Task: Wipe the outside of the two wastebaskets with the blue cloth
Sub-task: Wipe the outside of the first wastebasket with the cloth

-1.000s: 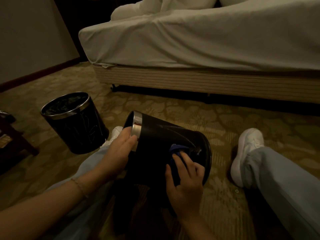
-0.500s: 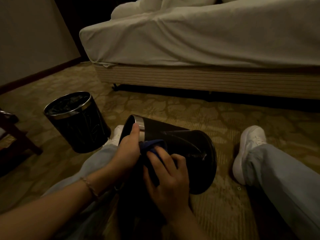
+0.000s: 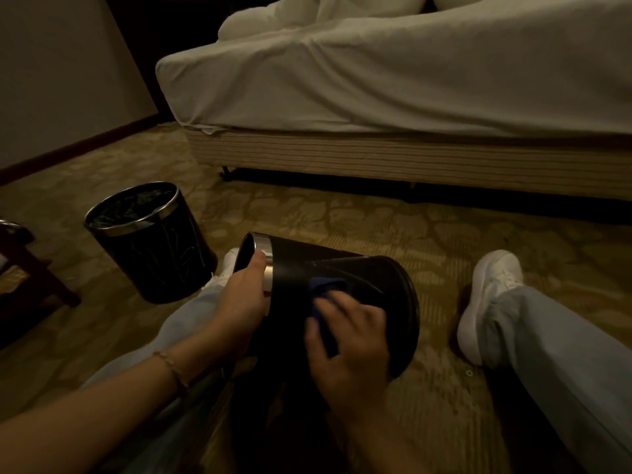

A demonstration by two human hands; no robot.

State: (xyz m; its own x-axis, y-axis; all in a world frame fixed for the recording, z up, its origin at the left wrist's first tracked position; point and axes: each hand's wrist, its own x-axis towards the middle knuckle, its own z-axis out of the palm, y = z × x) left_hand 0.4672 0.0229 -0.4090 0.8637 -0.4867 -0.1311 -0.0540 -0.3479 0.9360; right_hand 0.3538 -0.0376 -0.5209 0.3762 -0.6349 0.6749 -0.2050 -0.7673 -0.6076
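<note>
Blue cloth [image 3: 325, 302] sits bunched under my right hand [image 3: 349, 340], which presses it flat against the side of the tipped wastebasket [image 3: 342, 268]; my fingers are spread over it, blurred. That black wastebasket lies on its side between my legs, its base toward the bed, its steel-rimmed mouth turned left. My left hand [image 3: 242, 302] grips that rim, thumb on the outside of the metal band, the fingers hidden from me. A thin bracelet [image 3: 171, 367] circles my left wrist. Right of the tipped wastebasket, my white shoe [image 3: 489, 295] rests on the patterned carpet [image 3: 342, 213]. Left of it and a little farther off, the second wastebasket [image 3: 150, 241] stands upright with a dark liner inside. Beyond both runs the bed [image 3: 410, 97], draped in a white sheet.
</note>
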